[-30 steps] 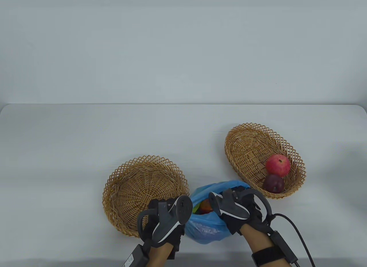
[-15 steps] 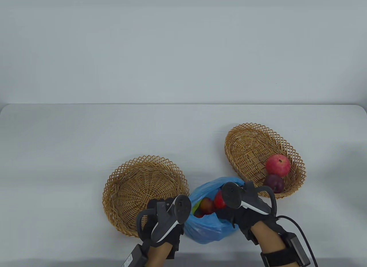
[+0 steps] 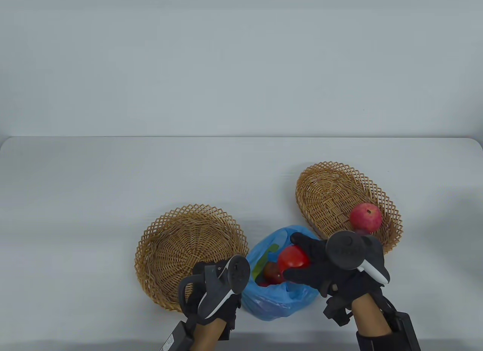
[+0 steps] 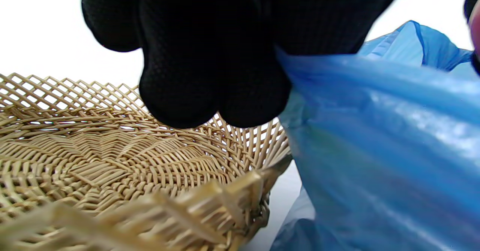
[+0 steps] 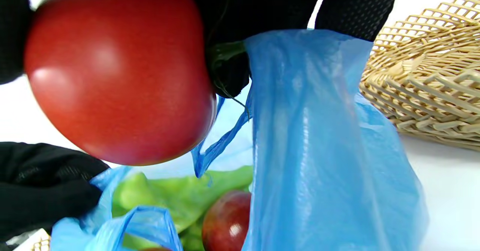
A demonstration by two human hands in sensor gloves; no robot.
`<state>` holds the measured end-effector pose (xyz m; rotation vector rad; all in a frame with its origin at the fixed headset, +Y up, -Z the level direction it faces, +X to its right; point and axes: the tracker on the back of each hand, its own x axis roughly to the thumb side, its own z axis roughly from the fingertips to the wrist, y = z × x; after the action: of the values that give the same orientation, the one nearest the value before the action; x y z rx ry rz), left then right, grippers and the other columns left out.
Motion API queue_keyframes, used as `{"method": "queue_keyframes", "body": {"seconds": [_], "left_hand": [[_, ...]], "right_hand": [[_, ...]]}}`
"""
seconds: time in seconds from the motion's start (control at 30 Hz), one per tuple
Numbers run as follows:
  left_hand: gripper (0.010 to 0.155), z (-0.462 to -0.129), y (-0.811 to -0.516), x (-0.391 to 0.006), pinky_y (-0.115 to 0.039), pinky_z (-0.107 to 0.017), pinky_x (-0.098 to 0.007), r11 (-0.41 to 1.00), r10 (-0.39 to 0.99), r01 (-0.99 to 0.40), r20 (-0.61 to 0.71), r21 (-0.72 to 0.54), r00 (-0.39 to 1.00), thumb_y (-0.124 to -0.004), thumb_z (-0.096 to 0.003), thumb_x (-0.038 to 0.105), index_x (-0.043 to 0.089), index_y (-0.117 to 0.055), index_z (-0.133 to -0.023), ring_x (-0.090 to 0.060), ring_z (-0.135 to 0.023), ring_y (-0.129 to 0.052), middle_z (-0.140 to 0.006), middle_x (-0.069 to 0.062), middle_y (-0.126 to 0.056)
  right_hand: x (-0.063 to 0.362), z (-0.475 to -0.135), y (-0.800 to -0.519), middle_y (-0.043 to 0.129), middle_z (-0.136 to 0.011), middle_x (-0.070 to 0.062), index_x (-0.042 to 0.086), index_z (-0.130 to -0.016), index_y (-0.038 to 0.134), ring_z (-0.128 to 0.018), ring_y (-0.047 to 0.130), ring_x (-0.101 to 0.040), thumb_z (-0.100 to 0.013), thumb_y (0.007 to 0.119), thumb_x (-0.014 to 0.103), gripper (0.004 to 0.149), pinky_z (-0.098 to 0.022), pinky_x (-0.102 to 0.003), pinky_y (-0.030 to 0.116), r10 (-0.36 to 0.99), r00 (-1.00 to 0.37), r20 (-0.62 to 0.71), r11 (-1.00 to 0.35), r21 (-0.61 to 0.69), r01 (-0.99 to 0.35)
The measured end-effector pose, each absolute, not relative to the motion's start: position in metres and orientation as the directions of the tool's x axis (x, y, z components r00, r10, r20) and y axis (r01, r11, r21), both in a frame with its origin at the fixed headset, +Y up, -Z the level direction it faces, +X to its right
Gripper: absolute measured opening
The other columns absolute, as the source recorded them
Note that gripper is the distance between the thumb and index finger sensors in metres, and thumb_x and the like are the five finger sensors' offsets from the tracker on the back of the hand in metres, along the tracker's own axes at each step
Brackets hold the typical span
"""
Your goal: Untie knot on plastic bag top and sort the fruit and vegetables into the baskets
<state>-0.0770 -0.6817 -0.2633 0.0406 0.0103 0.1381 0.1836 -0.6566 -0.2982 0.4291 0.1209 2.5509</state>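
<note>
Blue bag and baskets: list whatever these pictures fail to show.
- Blue bag contents: only a green vegetable and a reddish fruit show; plastic hides anything deeper.
- Dark fruit in the right basket: hidden by the right hand, table view.
- Red tomato: blurred, right wrist view.
- Left hand: cut off by the top edge, left wrist view.

L hand (image 3: 211, 287): near desk's front edge, fingers curled, pinching blue bag rim (image 4: 337, 67) | R hand (image 3: 332, 268): raised above bag mouth, fingers and thumb wrapped round red tomato (image 3: 293, 258) | both forearms enter from front edge
</note>
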Motion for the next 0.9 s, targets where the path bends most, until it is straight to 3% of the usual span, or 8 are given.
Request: {"method": "queue_keyframes", "body": {"seconds": [0.27,0.63,0.73,0.9], "left_hand": [[0.042,-0.264,-0.682,-0.078,-0.072,-0.069,-0.052,0.989,0.144,-0.143,-0.009,0.040,0.990,-0.085,-0.0434,0.044,0.030,-0.088,-0.083,-0.020,-0.054,-0.107,-0.059,0.009,-0.106],[0.043,-0.263,-0.680,-0.081,-0.071,-0.069,-0.052,0.983,0.178,-0.178,-0.005,0.046,0.984,-0.084,-0.0435,0.046,0.031,-0.086,-0.084,-0.020,-0.056,-0.106,-0.061,0.009,-0.105],[0.056,-0.258,-0.672,-0.086,-0.068,-0.071,-0.053,0.966,0.242,-0.243,0.015,0.085,0.970,-0.083,-0.0414,0.052,0.030,-0.078,-0.093,-0.022,-0.066,-0.103,-0.073,0.007,-0.101],[0.078,-0.244,-0.655,-0.090,-0.055,-0.079,-0.058,0.881,0.442,-0.467,0.219,0.076,0.870,-0.080,-0.0389,0.062,0.033,-0.055,-0.107,-0.026,-0.092,-0.086,-0.101,0.004,-0.080]], "right_hand": [[0.190,-0.293,-0.650,0.082,-0.099,-0.011,0.021,-0.106,0.056,-0.092,0.076,-0.037,-0.032,0.081,0.076,0.095,-0.070,-0.066,0.057,0.645,-0.704,0.297,-0.758,0.137,-0.637],[0.184,-0.286,-0.645,0.081,-0.099,-0.012,0.021,-0.106,0.055,-0.097,0.068,-0.039,-0.032,0.080,0.075,0.095,-0.070,-0.068,0.053,0.570,-0.757,0.320,-0.807,0.044,-0.588],[0.180,-0.281,-0.641,0.079,-0.101,-0.012,0.022,-0.106,0.053,-0.093,0.074,-0.037,-0.033,0.080,0.074,0.094,-0.070,-0.065,0.057,0.550,-0.765,0.335,-0.811,-0.005,-0.586],[0.170,-0.272,-0.636,0.076,-0.103,-0.013,0.023,-0.107,0.049,-0.083,0.087,-0.032,-0.034,0.082,0.071,0.094,-0.066,-0.058,0.070,0.565,-0.735,0.374,-0.787,-0.024,-0.617]]}}
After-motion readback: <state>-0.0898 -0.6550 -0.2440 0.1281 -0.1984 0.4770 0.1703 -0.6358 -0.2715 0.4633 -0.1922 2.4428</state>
